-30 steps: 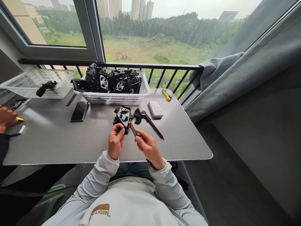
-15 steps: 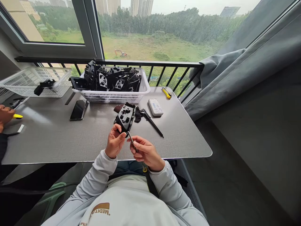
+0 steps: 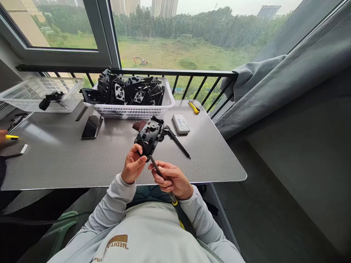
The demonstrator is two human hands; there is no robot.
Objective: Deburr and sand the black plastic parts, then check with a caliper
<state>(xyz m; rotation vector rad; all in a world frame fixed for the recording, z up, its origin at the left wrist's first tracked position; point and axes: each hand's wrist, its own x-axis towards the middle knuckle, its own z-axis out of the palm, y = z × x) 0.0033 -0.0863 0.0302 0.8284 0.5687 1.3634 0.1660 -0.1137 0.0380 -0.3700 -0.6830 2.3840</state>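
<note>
My left hand (image 3: 133,165) is closed on the lower edge of a black plastic part (image 3: 149,137), which it holds tilted above the grey table (image 3: 68,160). My right hand (image 3: 171,179) grips a thin knife-like tool (image 3: 157,168) with a yellow end; its tip touches the bottom edge of the part. Behind the part lies a black caliper-like tool (image 3: 175,140) on the table.
A white basket (image 3: 131,111) full of black parts stands at the back. A second white basket (image 3: 41,93) is at far left. A phone (image 3: 91,126), a white box (image 3: 181,123) and a yellow cutter (image 3: 194,106) lie about. Another person's hand (image 3: 3,136) with a yellow tool is at the left edge.
The black part has been lifted and tilted to the right. My right hand has drawn back toward my body, and the tool's tip now meets the part's lower edge.
</note>
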